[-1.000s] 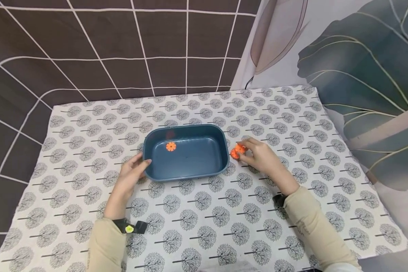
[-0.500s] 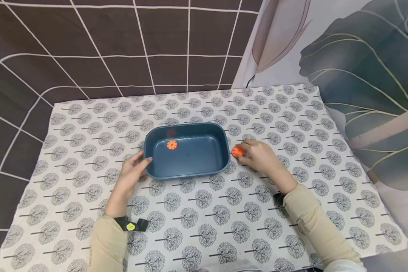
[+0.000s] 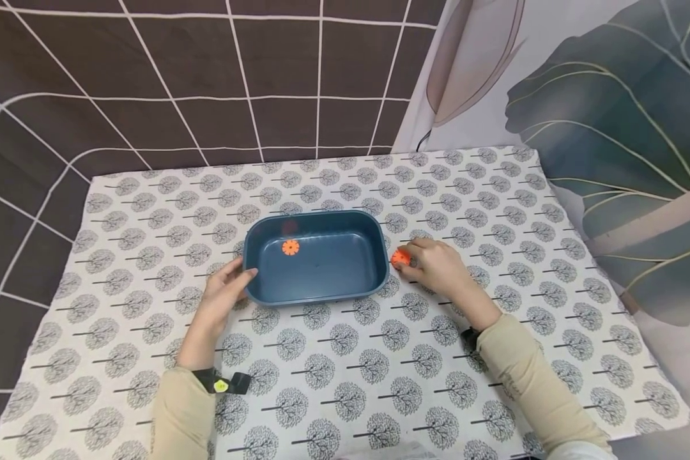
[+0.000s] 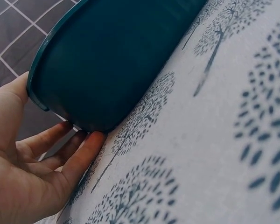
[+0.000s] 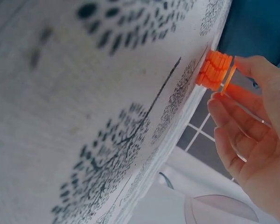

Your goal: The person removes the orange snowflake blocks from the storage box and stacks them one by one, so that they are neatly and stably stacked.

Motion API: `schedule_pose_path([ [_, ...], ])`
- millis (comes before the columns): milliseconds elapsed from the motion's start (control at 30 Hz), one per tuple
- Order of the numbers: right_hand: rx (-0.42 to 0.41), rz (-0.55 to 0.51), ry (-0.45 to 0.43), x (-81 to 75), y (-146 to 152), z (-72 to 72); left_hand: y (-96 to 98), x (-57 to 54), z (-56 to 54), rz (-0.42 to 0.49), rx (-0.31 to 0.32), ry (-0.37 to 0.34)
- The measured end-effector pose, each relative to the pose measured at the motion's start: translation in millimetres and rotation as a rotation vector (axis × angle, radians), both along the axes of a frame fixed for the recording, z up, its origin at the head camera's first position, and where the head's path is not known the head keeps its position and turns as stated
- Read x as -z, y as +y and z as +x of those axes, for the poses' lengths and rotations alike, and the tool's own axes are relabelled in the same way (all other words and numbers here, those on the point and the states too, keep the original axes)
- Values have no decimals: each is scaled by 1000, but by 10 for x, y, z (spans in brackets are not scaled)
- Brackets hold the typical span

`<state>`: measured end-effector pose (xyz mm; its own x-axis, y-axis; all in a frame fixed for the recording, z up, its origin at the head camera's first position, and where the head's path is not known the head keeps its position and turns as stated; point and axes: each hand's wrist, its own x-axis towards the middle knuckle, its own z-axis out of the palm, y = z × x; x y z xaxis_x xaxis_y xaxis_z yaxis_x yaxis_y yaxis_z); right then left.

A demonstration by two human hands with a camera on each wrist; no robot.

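Note:
A dark blue plastic tub [image 3: 328, 268] sits on the table, with one orange notched disc [image 3: 290, 247] lying on its floor. My left hand [image 3: 217, 297] grips the tub's left end, thumb over the rim and fingertips against the outer wall, as the left wrist view also shows. Just right of the tub stands a short stack of orange discs [image 5: 213, 70]. Thumb and forefinger of my right hand [image 3: 437, 265] pinch one thin orange disc [image 5: 228, 80], slightly tilted and a small gap from the top of the stack. In the head view that hand partly hides the stack.
A white cloth [image 3: 345, 377] printed with grey trees covers the table. Behind it hangs a dark cloth [image 3: 276, 70] with a white grid. A patterned curtain [image 3: 627, 128] is at the right, beyond the table's edge.
My right hand has shifted slightly left and closer over the stack; the orange pieces, earlier showing as two side by side, now overlap. My left hand stays on the tub.

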<state>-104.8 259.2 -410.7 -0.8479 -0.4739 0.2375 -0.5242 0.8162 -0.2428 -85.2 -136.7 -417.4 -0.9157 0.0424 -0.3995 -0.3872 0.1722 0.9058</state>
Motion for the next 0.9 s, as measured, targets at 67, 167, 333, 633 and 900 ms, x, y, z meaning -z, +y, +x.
schedule_pose_path([
  [67,1,-2,5,-1,7,-3,-1,4,2,6,-3,1],
  [167,-1,-6,14,4,18,-8,0,10,3,14,-7,2],
  [333,-8,-8,21,3,13,-9,-3,20,8,16,-12,1],
  [633,-12,19,42,12,6,1,-10,22,13,20,-10,1],
  [900,0,11,59,21,13,2,-10,13,12,12,-10,-1],
])
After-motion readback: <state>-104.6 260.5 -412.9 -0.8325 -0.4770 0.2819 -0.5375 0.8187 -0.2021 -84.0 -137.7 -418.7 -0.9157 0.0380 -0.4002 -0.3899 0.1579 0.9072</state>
